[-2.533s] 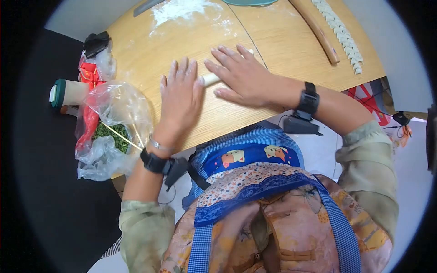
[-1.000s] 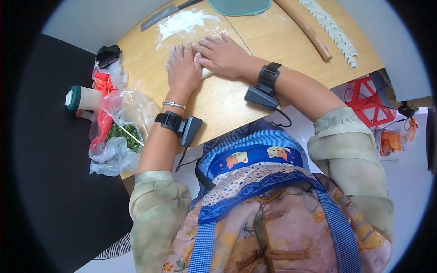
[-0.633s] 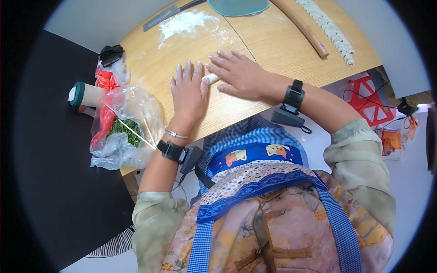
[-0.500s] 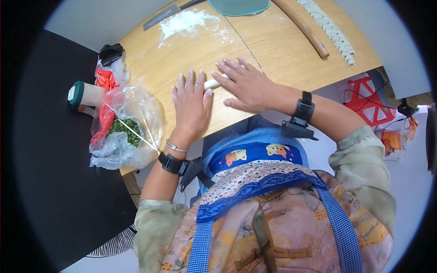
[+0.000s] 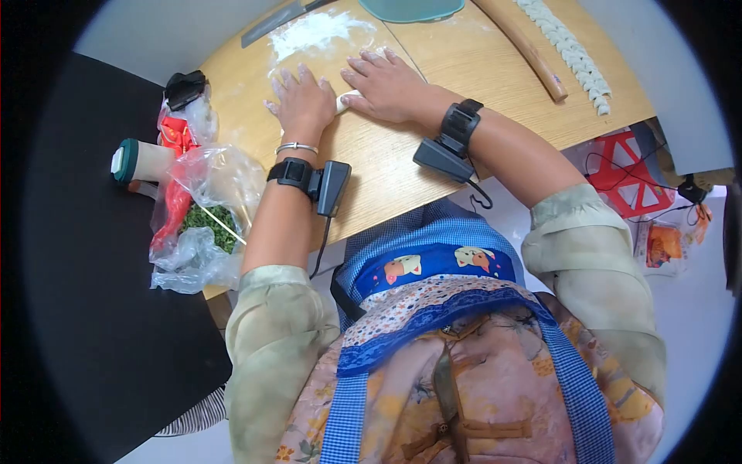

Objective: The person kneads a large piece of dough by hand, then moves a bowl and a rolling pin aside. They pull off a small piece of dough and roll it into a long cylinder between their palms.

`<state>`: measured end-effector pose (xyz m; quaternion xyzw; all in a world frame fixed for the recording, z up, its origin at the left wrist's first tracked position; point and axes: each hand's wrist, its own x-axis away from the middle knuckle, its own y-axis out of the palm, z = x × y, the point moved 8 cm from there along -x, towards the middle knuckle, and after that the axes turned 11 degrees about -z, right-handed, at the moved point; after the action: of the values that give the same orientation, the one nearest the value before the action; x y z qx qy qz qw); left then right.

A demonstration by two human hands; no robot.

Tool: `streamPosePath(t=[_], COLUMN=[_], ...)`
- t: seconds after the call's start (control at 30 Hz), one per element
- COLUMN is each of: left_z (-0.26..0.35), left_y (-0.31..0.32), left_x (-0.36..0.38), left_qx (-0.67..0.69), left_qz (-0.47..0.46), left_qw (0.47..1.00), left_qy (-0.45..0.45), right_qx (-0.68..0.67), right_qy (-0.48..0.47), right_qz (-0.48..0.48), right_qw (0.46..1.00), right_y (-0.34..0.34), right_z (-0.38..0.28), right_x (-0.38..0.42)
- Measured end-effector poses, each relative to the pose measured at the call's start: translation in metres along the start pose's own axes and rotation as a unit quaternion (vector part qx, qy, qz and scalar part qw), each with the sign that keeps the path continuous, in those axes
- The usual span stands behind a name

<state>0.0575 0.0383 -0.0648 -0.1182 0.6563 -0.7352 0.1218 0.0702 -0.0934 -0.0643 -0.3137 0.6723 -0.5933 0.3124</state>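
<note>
A pale, smooth roll of white dough (image 5: pixel 345 98) lies on the round light-wood table (image 5: pixel 386 166), near its far side, just in front of a patch of loose white flour (image 5: pixel 313 31). Only a short stub of the roll shows, in the gap between the two hands; the rest is hidden under the palms, so its length cannot be told.

The left hand (image 5: pixel 301 97) lies flat on the dough with the fingers spread and pointing away from the body, the skin dusted with flour. The right hand (image 5: pixel 386 81) lies flat beside it, fingers stretched out and angled to the left, its palm over the other end of the roll. Neither hand pinches or grips anything; both press down open-palmed. Each wrist carries a black strap with a small black box, and the left wrist also a thin silver bangle (image 5: pixel 297 146).

Beyond the flour lies a knife with a grey metal blade (image 5: pixel 270 22), and next to it the edge of a teal, rounded plate (image 5: pixel 413 6). To the right a long brown wooden rolling pin (image 5: pixel 525 48) lies slantwise, with a row of small white folded dumplings (image 5: pixel 568 54) alongside it. At the left edge of the table sits a crumpled clear plastic bag holding chopped green herbs (image 5: pixel 205 224), with a red wrapper (image 5: pixel 174 174) and a cream cylinder with a green cap (image 5: pixel 139 161) beside it.
</note>
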Motion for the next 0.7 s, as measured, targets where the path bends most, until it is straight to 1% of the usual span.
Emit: streamPosePath(t=[0.03, 0.07, 0.1, 0.13, 0.17, 0.2, 0.27, 0.3, 0.37, 0.4, 0.5, 0.57, 0.6, 0.63, 0.67, 0.7], left_z=[0.004, 0.006, 0.004, 0.008, 0.011, 0.007, 0.013, 0.009, 0.010, 0.009, 0.009, 0.005, 0.003, -0.001, -0.004, -0.002], left_y=[-0.002, -0.003, -0.003, -0.004, -0.001, -0.002, -0.003, -0.003, 0.000, 0.001, 0.004, 0.006, 0.005, 0.005, 0.005, 0.006], left_x=[0.003, 0.008, 0.014, 0.024, 0.039, 0.055, 0.097, 0.115, 0.145, 0.149, 0.147, 0.109, 0.087, 0.064, 0.044, 0.029], left_qx=[0.003, 0.006, 0.005, -0.012, -0.028, -0.027, -0.032, -0.031, 0.023, 0.023, 0.009, 0.012, -0.003, 0.007, 0.017, 0.017], left_qz=[0.015, 0.029, 0.030, 0.036, 0.040, 0.038, 0.019, 0.019, -0.018, -0.018, -0.014, -0.050, -0.056, -0.057, -0.058, -0.054], left_qw=[1.000, 0.998, 0.998, 0.994, 0.987, 0.987, 0.973, 0.973, 0.961, 0.961, 0.964, 0.977, 0.982, 0.988, 0.992, 0.992], left_qy=[0.025, 0.050, 0.052, 0.104, 0.154, 0.153, 0.229, 0.228, 0.274, 0.274, 0.264, 0.209, 0.182, 0.146, 0.110, 0.111], right_qx=[0.000, 0.006, 0.012, 0.013, 0.011, 0.008, 0.014, 0.021, 0.025, 0.026, 0.003, -0.008, -0.018, -0.017, -0.019, -0.022], right_qy=[0.001, -0.017, -0.036, -0.034, -0.053, -0.073, -0.088, -0.103, -0.105, -0.105, -0.101, -0.088, -0.072, -0.073, -0.051, -0.028], right_qz=[0.002, 0.018, 0.034, 0.036, 0.033, 0.028, 0.012, -0.002, -0.019, -0.036, -0.030, -0.031, -0.029, -0.028, -0.035, -0.041], right_qw=[1.000, 1.000, 0.999, 0.999, 0.998, 0.997, 0.996, 0.994, 0.994, 0.993, 0.994, 0.996, 0.997, 0.997, 0.998, 0.999], right_y=[0.001, 0.001, 0.000, -0.003, -0.003, -0.004, -0.006, -0.007, -0.007, -0.005, -0.006, -0.002, -0.001, 0.000, 0.002, 0.004], right_z=[0.001, -0.003, -0.005, -0.005, -0.009, -0.014, -0.021, -0.026, -0.033, -0.035, -0.034, -0.027, -0.021, -0.019, -0.014, -0.008], right_x=[0.002, 0.007, 0.012, 0.020, 0.034, 0.049, 0.078, 0.089, 0.108, 0.110, 0.102, 0.078, 0.063, 0.048, 0.033, 0.021])
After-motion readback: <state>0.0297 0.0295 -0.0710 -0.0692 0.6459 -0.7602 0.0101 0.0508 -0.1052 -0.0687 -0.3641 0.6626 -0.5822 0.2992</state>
